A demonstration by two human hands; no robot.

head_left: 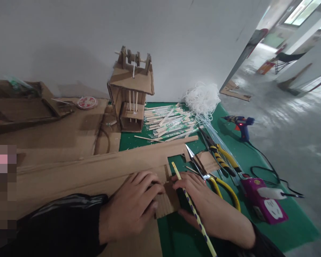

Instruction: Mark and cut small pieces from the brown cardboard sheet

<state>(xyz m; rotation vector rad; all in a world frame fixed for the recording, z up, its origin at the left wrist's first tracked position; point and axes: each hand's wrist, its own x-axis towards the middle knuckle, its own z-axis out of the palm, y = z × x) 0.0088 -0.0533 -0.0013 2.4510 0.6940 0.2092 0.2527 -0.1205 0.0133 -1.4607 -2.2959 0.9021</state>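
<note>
My left hand (135,203) lies with curled fingers on a small piece of cardboard (168,208), pressing it against a larger cardboard sheet (101,178). From the other side, my right hand (205,201) reaches the small piece's right edge with fingers and thumb. A pale yellow pencil with dark spots (194,210) is tucked in that hand, its tip end out of sight below. Just beyond the right hand, scissors with yellow handles (207,176) lie with blades apart. Pliers with yellow and black grips (219,153) rest beside them.
A cardboard model with an axle on top (131,85) stands at the back. Wrapped wooden sticks (168,123) and tangled white cord (203,100) lie right of it. A blue glue gun (242,125) and purple power strip (264,200) sit near the right edge.
</note>
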